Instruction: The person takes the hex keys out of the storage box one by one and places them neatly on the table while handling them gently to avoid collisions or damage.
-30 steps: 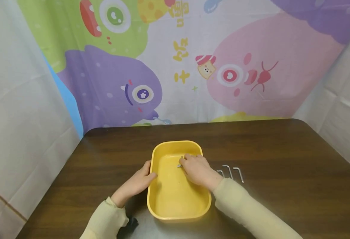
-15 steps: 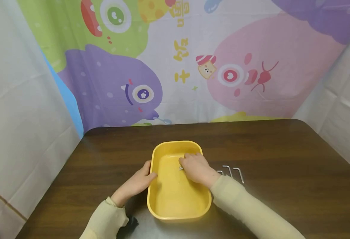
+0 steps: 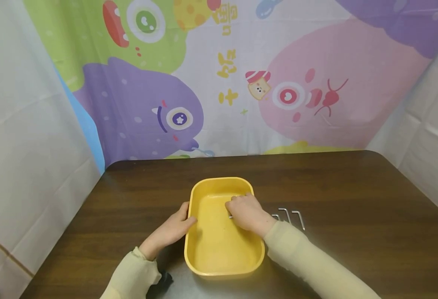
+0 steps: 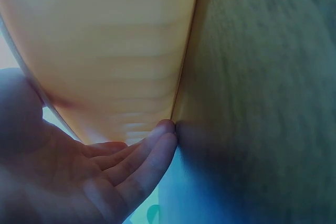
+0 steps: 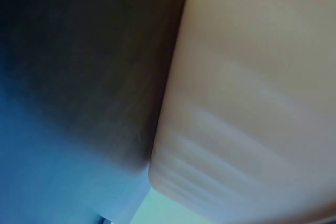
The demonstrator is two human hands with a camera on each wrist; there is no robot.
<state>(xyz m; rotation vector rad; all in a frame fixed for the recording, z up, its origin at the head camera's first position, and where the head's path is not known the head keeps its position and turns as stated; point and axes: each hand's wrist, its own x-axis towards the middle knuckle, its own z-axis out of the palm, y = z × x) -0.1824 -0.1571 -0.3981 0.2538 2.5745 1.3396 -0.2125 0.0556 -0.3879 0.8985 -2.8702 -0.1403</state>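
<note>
In the head view a yellow plastic basin (image 3: 222,249) stands lengthwise on the dark wooden table. My left hand (image 3: 172,227) holds its left side, thumb over the rim; the left wrist view shows the fingers (image 4: 139,169) against the outer wall. Inside the basin, near the far right side, my right hand (image 3: 245,211) has its fingers curled round a small metal piece, apparently a hex key (image 3: 231,216). Only a short silvery end of it shows. The right wrist view shows the basin's outer wall (image 5: 236,103) but not the hand.
Several L-shaped hex keys (image 3: 299,219) lie on the table (image 3: 353,232) just right of the basin, partly behind the right sleeve. A black object (image 3: 163,284) sits by the left sleeve. Behind the table hangs a cartoon-printed cloth (image 3: 233,120).
The silvery end at my right fingers has shifted slightly toward me and shows less than before. My left hand and the basin stay in place.
</note>
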